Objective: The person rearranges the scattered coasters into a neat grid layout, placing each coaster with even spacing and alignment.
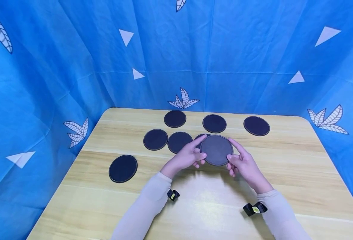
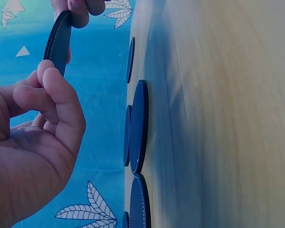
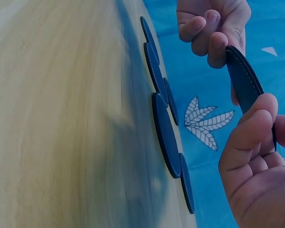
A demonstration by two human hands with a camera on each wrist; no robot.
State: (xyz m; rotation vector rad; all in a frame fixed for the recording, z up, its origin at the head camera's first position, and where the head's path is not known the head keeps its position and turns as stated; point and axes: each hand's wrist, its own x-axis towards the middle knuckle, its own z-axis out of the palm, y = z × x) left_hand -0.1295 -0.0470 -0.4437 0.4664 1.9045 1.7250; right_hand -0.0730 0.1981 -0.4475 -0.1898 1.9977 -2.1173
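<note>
Both hands hold up one round dark coaster (image 1: 216, 150) with stitching round its rim, above the table. My left hand (image 1: 188, 155) pinches its left edge between thumb and fingers. At the opposite edge, my right hand (image 1: 244, 164) pinches it the same way. The left wrist view shows the held coaster (image 2: 61, 43) almost edge-on, and so does the right wrist view, where this coaster (image 3: 244, 78) looks thin and slightly curved. Behind the left fingers, a coaster (image 1: 199, 136) on the table is partly hidden.
More dark round coasters lie flat: one coaster (image 1: 123, 168) at the left, a touching pair including this coaster (image 1: 180, 142) in the middle, and several along the back, such as the far right coaster (image 1: 256, 126). A blue patterned curtain (image 1: 176, 50) hangs behind the wooden table (image 1: 302, 173).
</note>
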